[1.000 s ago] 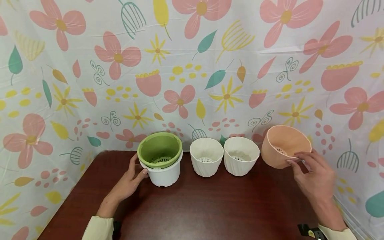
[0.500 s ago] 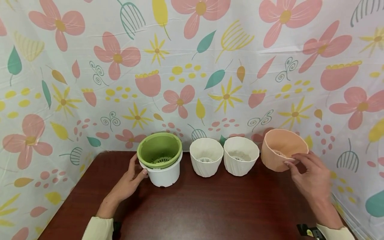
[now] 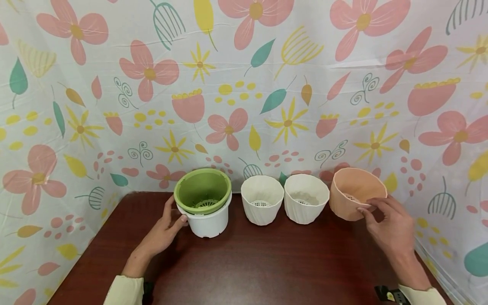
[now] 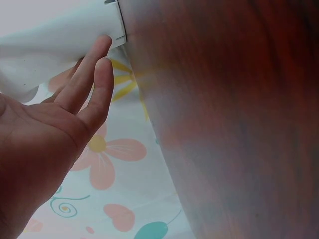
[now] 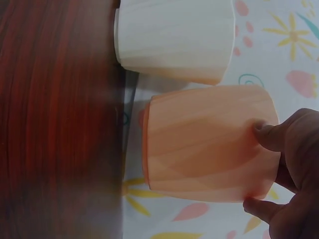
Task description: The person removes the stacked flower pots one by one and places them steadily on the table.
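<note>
Flowered cloth (image 3: 228,97) backs the bench (image 3: 267,262); the right hand (image 3: 392,231) pinches a peach pot (image 3: 343,207), the left hand (image 3: 165,231) curves fingers (image 4: 102,89) round a white pot (image 3: 210,224) under a green pot (image 3: 203,184).

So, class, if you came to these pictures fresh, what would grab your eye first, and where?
Probably the flower-print backdrop, whose big pink blooms fill the upper part of the head view. Below it, the green flowerpot stands out at the row's left end, nested in a white flowerpot. At the right end, the right grip holds a peach flowerpot by its rim.
</note>
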`<state>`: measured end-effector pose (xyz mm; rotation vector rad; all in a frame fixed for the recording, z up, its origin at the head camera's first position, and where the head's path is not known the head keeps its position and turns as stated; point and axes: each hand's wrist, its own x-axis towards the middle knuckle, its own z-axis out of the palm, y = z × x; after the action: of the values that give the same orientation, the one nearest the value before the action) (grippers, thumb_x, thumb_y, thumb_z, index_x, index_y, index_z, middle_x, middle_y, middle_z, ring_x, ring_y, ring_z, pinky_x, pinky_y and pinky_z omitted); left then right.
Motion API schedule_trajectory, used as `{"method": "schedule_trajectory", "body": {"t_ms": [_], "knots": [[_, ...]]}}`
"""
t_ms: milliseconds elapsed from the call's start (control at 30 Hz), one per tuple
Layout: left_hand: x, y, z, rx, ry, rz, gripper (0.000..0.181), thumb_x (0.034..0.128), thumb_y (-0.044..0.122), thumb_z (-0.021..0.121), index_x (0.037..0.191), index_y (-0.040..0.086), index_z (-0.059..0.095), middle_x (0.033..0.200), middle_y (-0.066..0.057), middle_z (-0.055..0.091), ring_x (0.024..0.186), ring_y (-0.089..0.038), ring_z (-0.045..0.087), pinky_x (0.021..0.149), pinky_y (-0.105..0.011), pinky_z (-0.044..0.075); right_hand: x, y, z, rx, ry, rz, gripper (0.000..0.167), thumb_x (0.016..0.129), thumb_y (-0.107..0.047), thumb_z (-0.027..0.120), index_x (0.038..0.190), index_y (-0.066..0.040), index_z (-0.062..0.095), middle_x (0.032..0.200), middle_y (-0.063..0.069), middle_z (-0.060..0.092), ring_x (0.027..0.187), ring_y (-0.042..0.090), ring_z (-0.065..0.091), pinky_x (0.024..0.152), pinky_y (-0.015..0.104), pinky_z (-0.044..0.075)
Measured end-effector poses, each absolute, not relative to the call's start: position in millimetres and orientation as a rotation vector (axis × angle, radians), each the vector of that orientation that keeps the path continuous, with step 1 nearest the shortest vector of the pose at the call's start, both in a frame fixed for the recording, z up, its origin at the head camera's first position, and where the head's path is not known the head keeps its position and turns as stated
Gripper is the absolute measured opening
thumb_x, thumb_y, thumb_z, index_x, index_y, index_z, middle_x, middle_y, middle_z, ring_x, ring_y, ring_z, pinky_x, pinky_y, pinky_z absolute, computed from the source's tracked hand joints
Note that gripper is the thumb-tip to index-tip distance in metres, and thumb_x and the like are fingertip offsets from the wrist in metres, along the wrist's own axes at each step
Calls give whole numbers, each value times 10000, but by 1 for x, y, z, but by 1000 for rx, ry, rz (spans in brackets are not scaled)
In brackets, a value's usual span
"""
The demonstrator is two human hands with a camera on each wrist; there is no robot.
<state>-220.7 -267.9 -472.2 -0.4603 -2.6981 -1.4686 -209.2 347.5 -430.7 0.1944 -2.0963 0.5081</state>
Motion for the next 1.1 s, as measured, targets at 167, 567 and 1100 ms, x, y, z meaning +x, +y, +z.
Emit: {"method": "schedule_trajectory", "body": {"t_ms": [167, 567, 1100], "knots": [[-220, -268, -472, -465, -2698, -1464, 797, 1140, 344, 522, 1668, 455, -64, 1378, -172, 579, 1138, -326, 697, 990, -509, 541, -212, 351, -436, 198, -2099, 498, 293, 694, 5, 954, 907, 52, 759, 872, 171, 721, 726, 247, 553, 587, 191, 357], [-221, -268, -472, -466, -2697, -1464, 795, 1139, 352, 522, 1667, 459, -63, 1382, -174, 581, 1139, -322, 700, 996, -490, 545, -216, 356, -447, 217, -2118, 502, 273, 683, -7, 946, 875, 40, 759, 839, 165, 711, 726, 202, 528, 617, 225, 355], [-223, -269, -474, -480, -2693, -1468, 797, 1139, 342, 525, 1664, 466, -62, 1380, -169, 579, 1136, -299, 699, 993, -456, 551, -221, 356, -455, 203, -2136, 497, 290, 648, 29, 960, 862, 37, 766, 822, 179, 727, 798, 379, 602, 733, 367, 352]]}}
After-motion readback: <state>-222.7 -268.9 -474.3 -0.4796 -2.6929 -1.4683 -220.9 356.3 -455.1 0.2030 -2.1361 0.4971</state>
